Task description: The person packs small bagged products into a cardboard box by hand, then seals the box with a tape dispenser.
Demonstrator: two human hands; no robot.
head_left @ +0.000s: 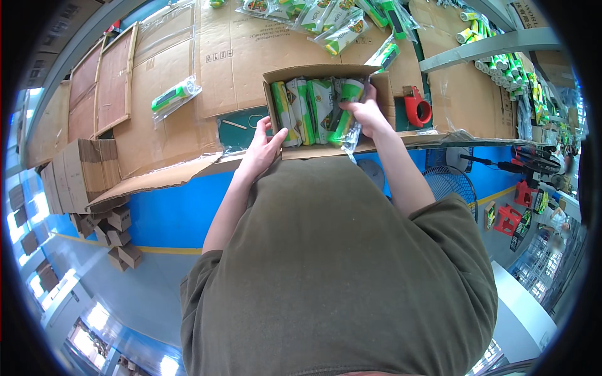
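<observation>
An open cardboard box (323, 152) stands at the table's near edge, packed with a row of bagged green-and-white items (305, 113). My left hand (260, 149) grips the box at its near left corner, thumb over the edge and fingers along the outer wall. Inside the right part of the box, my right hand (367, 116) is closed around a green-and-white flashlight-shaped item (351, 93) in a clear plastic bag. It stands roughly upright beside the row, and my fingers hide part of it.
A red tape dispenser (416, 108) sits right of the box. One bagged item (174, 95) lies at the left; several more (338, 31) lie at the back. Similar items are piled far right (501, 66). Folded cardboard (81, 172) stands left; a metal bar (489, 51) crosses at right.
</observation>
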